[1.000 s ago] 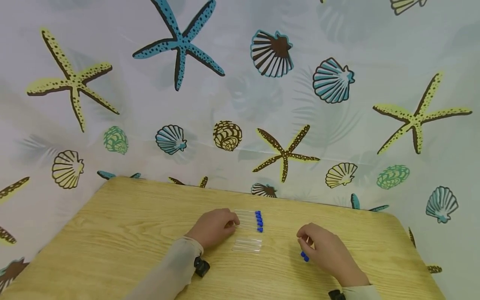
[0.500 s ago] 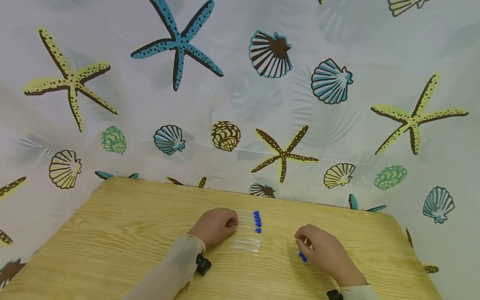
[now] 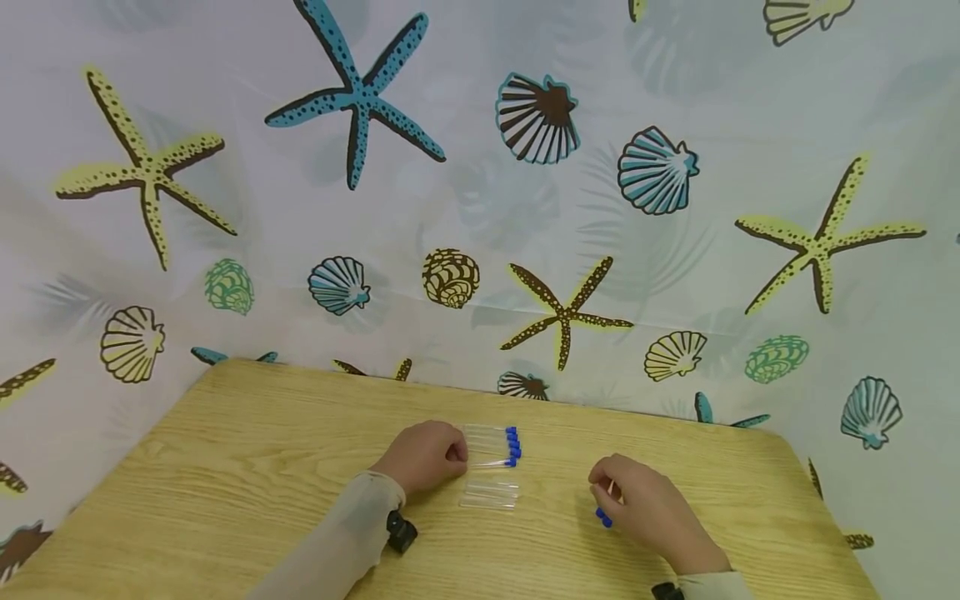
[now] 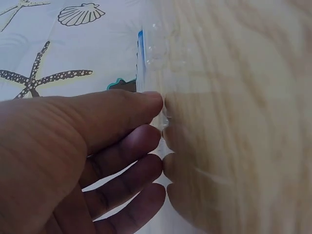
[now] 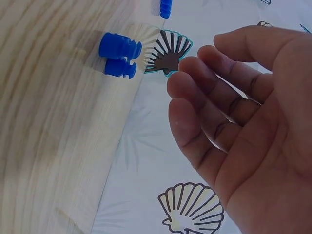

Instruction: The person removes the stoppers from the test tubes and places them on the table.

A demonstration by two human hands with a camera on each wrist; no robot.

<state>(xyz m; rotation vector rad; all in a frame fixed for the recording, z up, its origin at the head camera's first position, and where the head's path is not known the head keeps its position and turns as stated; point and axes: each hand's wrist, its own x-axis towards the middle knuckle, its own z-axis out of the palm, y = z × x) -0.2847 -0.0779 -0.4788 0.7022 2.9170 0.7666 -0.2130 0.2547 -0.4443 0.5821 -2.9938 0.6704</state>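
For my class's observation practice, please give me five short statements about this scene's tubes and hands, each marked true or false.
1. Capped tubes lie on the table beside the left hand. True.
2. The tubes' blue caps point towards the left hand. False: they point away from it.
3. Loose blue stoppers lie near the right hand. True.
4. The right hand grips a stopper. False: it holds nothing.
5. Uncapped tubes lie nearer the person than the capped ones. True.

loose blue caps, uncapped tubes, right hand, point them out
Loose blue caps [image 5: 115,46]: right wrist view, upper cap's side
Uncapped tubes [image 3: 489,494]: head view, midway along them
Right hand [image 3: 640,502]: head view, its back
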